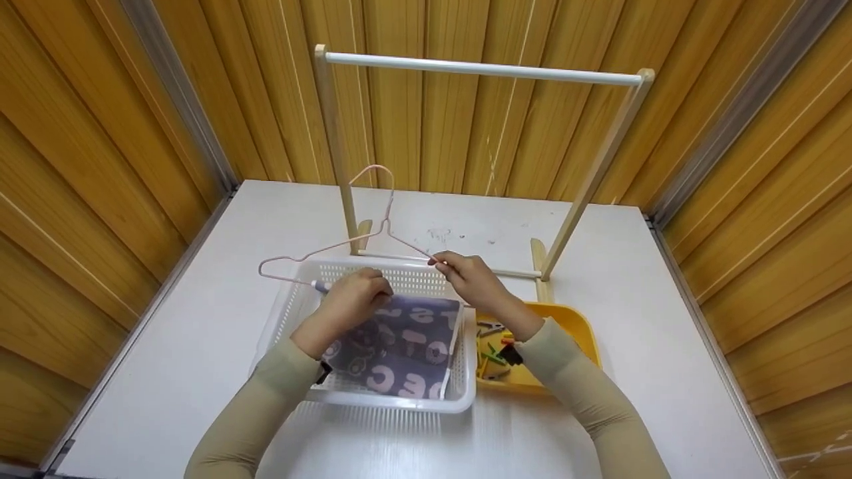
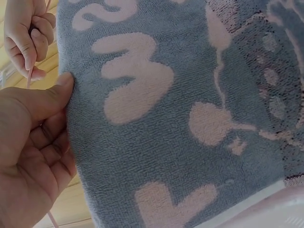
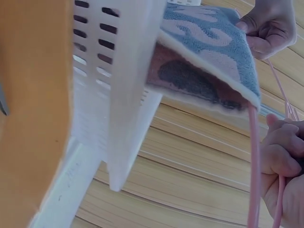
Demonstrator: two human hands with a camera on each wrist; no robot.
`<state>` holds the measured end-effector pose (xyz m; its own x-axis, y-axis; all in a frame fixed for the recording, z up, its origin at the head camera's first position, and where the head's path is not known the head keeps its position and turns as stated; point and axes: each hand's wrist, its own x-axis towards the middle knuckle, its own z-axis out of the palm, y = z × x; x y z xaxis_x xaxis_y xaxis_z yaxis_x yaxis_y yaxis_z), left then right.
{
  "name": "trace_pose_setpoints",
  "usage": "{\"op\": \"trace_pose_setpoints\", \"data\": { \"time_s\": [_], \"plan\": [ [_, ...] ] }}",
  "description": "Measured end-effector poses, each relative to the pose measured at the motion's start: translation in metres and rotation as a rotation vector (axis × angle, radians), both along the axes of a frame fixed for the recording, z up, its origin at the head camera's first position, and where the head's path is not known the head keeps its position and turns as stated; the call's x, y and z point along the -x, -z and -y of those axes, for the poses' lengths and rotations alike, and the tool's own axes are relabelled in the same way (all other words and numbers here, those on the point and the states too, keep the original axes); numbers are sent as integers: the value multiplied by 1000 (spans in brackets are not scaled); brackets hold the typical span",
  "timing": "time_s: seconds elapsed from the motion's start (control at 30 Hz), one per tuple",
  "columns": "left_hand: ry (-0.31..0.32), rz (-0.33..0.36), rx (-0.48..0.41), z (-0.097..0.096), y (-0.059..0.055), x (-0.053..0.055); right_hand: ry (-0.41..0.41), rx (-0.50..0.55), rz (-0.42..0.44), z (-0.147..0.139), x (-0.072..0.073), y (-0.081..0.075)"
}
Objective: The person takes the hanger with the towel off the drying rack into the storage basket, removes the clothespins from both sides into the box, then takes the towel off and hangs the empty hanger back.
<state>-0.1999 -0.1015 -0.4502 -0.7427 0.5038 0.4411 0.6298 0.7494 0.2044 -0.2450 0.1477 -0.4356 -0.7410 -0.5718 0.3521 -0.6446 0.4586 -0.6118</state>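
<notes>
White plastic is framing the work in the head view: a slotted basket (image 1: 393, 402) is sitting beneath the left hand (image 1: 353, 303), its side wall standing between that hand and a yellow tray (image 1: 580, 326) of coloured clothespins (image 1: 493, 357). The tray is lying below the right forearm (image 1: 526, 322), which is hiding part of it, and a rack (image 1: 479, 67) is rising beyond both hands. The right hand (image 1: 474, 281) is pinching a pink hanger (image 1: 386, 226) by one sloping arm; the left hand is gripping a towel (image 1: 413, 346), which is hanging below it, within the basket, greyish blue with pale pink letters.

In the left wrist view, the right hand is holding the hanger's thin wire, beyond the left hand. The left thumb is pressing the towel's edge, and from there the fluffy cloth is spreading, showing a dark speckled patch and a pale hem.

In the right wrist view, the tray and basket wall are standing across from the right hand. The hanger's bar is running into the towel's fold, whose underside is showing reddish brown.
</notes>
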Motion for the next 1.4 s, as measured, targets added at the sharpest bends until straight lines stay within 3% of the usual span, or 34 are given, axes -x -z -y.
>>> {"op": "trace_pose_setpoints", "data": {
  "time_s": [0.6, 0.9, 1.2, 1.4],
  "plan": [
    [-25, -223, -47, -9, -23, -8, 10, 13, -138, -8, -5, -40],
    [-42, -219, -46, -13, -45, -12, 29, 18, -189, -11, -11, -59],
    [-54, -65, -7, -16, -72, -17, 34, 0, -252, -13, -14, -72],
    [-8, -145, -10, -14, -85, -16, 24, 5, -294, -13, -15, -75]
  ]
}}
